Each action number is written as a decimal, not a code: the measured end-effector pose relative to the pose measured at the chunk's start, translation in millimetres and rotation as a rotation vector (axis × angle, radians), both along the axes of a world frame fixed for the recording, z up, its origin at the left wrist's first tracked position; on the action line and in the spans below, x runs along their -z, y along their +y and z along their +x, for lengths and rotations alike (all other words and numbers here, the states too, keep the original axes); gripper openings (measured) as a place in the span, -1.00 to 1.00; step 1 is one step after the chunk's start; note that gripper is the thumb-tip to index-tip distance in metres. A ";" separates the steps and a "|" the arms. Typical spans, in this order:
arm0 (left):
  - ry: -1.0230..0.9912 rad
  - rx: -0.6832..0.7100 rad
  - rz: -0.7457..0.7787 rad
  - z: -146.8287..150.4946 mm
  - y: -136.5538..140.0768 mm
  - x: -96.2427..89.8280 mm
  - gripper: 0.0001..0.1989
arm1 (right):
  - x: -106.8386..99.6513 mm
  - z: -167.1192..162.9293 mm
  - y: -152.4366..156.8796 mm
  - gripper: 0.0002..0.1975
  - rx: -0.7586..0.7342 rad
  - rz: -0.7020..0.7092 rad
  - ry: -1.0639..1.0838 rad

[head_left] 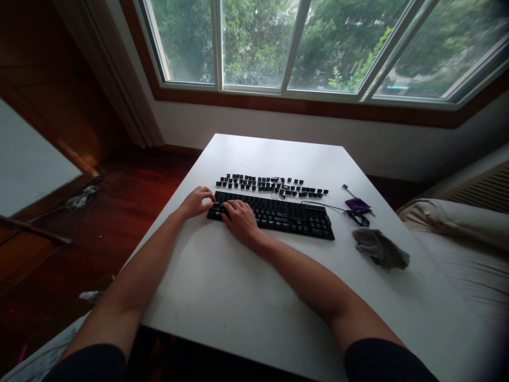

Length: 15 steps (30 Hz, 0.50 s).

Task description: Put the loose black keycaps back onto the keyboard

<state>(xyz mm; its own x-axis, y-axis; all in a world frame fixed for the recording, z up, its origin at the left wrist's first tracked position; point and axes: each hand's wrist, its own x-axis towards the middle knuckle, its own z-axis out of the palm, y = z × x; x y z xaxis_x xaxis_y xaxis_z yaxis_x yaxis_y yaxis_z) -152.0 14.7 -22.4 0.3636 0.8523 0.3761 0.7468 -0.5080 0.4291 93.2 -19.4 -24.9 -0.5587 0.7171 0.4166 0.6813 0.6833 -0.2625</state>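
Kbd [278,218]; L hand [196,202] at end, R hand [241,218] atop, grips unclear; keycaps [262,185] rowed twd surface [238,297] far edge, prob. for order.

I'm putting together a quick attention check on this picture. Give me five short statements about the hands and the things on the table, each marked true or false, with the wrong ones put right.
1. The left hand is at the left end of the black keyboard. True.
2. The loose keycaps lie between the keyboard and the person. False: they lie beyond the keyboard, on the window side.
3. The right hand is over the left part of the keyboard. True.
4. The gray cloth lies to the left of the keyboard. False: it lies to the right.
5. A purple item lies on the white table. True.
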 end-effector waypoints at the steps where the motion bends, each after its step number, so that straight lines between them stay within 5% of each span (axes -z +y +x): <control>1: 0.007 0.007 0.009 -0.8 0.0 -1.0 -0.88 | -0.7 0.1 -0.4 -0.59 -0.003 -0.001 -0.003; 15: -0.062 0.038 0.002 -6.7 1.4 5.4 -0.84 | -4.5 1.1 -1.8 -0.54 -0.050 -0.005 -0.055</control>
